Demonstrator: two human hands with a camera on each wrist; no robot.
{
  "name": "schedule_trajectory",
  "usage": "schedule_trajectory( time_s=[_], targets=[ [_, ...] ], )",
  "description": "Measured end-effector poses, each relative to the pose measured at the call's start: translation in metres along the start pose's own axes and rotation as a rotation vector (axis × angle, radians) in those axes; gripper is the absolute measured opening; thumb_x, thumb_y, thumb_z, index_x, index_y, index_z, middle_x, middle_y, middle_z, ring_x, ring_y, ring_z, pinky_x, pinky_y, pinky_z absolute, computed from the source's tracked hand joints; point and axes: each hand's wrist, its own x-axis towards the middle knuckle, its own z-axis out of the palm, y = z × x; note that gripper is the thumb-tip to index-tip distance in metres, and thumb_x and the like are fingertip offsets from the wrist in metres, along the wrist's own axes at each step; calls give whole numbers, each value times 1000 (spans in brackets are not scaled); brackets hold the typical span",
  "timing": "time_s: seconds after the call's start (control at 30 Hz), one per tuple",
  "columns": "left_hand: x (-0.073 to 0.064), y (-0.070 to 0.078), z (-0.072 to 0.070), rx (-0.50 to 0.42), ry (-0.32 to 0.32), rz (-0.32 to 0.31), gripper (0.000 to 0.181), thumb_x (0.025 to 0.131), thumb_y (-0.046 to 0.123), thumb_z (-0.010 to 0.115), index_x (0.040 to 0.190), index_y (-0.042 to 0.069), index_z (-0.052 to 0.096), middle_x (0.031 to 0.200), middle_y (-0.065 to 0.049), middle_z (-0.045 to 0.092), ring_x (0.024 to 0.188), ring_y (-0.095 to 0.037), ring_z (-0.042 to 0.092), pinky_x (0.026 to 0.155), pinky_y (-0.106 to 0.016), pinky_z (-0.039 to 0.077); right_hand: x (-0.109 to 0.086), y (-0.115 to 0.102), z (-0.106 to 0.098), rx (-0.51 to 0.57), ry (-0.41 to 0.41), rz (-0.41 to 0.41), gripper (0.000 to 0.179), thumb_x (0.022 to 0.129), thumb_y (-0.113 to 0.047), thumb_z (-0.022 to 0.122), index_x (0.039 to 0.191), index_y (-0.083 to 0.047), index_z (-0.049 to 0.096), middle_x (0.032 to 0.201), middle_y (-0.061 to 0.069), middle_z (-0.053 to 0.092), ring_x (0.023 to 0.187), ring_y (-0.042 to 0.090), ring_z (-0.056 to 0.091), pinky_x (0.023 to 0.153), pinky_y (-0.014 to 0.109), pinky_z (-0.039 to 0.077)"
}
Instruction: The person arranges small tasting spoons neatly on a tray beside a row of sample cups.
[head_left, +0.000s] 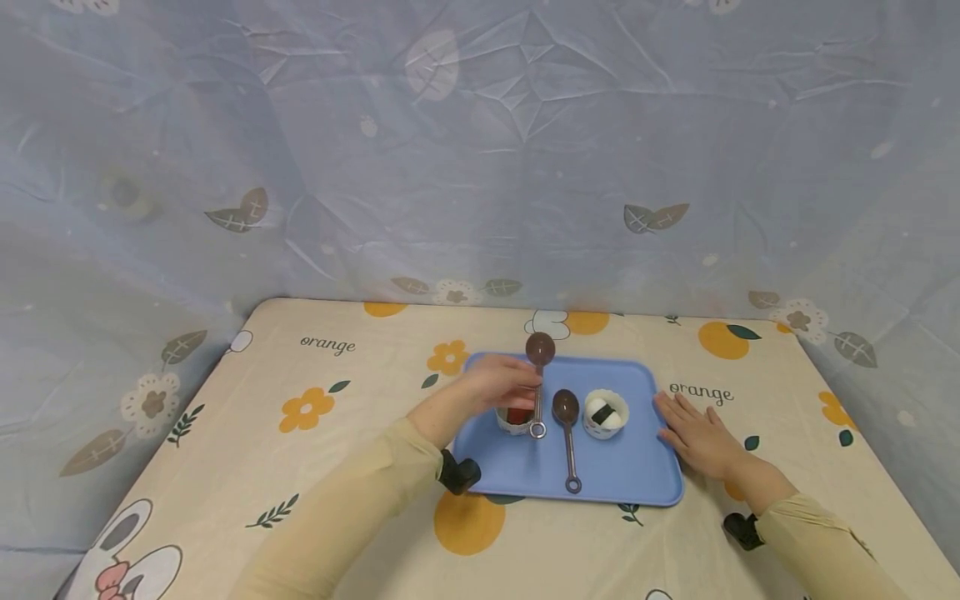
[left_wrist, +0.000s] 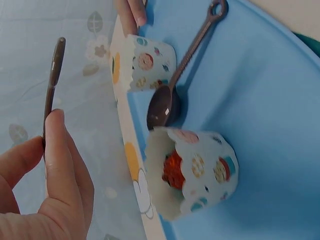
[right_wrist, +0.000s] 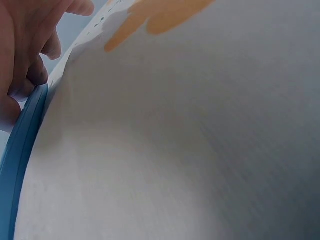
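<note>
My left hand point(head_left: 501, 382) pinches a brown spoon point(head_left: 540, 350) by its handle, bowl end up, above the left part of a blue tray point(head_left: 502, 475). Below it stands a patterned paper cup point(left_wrist: 210, 175) with a red-orange piece point(left_wrist: 173, 171) inside; in the head view the hand partly hides this cup. A second brown spoon point(head_left: 566, 408) lies on the tray between that cup and another paper cup point(head_left: 594, 431), which contains a white piece with a black band point(head_left: 603, 413). My right hand point(head_left: 697, 433) rests at the tray's right edge, fingers extended over the rim point(right_wrist: 25, 135).
A cream tablecloth point(head_left: 360, 467) printed with oranges, flowers and leaves covers the table under the tray. Grey-blue patterned curtains point(head_left: 450, 167) hang behind and at both sides. Dark wrist straps point(head_left: 459, 472) show by the sleeves.
</note>
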Motion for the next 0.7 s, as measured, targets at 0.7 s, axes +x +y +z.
schedule_trajectory(
  time_s=[0.7],
  targets=[
    [9,-2,64,-70,-90,-20,24,86,-2,59,109,-9,59,66,-4,58,57,-9,57,60,-21,58,1,7,-1,48,3,-17,56,99,-36,39,144,-5,30,149,20,30,137,47,19,106,73,7]
  ],
)
